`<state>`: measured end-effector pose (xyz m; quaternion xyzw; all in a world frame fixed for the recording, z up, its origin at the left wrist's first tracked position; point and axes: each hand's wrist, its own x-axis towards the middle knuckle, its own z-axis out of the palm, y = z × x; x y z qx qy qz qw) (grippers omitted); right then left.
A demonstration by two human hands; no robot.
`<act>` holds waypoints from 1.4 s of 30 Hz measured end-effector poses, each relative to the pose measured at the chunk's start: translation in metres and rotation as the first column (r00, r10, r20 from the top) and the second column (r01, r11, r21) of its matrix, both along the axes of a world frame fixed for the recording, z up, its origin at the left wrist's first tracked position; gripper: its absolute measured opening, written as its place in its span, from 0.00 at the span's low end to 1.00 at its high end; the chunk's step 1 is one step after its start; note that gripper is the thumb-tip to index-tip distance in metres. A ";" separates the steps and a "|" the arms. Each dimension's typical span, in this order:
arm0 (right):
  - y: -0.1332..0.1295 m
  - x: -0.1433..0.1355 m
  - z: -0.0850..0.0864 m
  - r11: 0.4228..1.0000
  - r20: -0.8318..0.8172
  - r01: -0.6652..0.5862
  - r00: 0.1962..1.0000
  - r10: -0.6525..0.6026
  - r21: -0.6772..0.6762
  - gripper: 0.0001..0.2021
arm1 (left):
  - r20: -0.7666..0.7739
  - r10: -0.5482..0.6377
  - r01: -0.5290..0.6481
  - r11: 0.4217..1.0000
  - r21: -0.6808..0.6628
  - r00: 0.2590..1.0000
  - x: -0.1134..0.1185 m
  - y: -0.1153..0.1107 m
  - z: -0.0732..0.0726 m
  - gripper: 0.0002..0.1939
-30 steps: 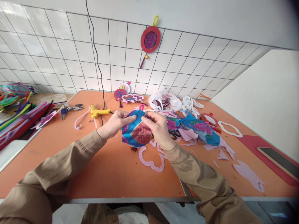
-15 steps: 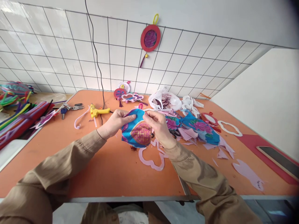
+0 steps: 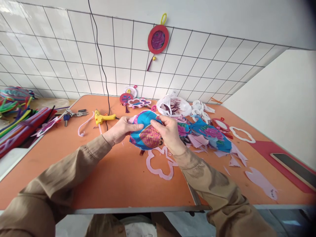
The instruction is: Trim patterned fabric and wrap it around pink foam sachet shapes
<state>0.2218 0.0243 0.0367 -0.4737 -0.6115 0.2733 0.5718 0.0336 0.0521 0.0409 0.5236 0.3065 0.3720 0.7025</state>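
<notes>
Both hands hold a piece of blue patterned fabric (image 3: 148, 133) with a pink-and-gold motif, up above the table. My left hand (image 3: 120, 130) pinches its left edge, thumb lying on the front. On the upper right, my right hand (image 3: 170, 133) grips it with the thumb pressed on the cloth. Behind the fabric's top, a pink loop and a pale backing edge peek out; a dark red tassel (image 3: 142, 152) shows below it. What lies behind the cloth is mostly hidden. A pink cloud-shaped paper frame (image 3: 158, 169) lies on the table just below.
A yellow glue gun (image 3: 105, 117) and keys (image 3: 74, 114) lie on the left of the orange table (image 3: 106, 184). Pipe cleaners (image 3: 27, 128) are bundled at far left. Blue floral fabric (image 3: 212, 133), paper scraps, a plastic bag (image 3: 174, 105) and a phone (image 3: 293, 166) are on the right.
The fabric has been raised slightly and its top tilted back. My right thumb has moved further down onto its front, and the left hand grips closer in.
</notes>
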 end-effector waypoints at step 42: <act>0.006 0.005 -0.021 0.346 0.632 -0.531 0.692 -0.349 0.774 0.07 | 0.338 -0.253 0.348 0.901 -0.259 0.906 -0.020 0.025 -0.033 0.35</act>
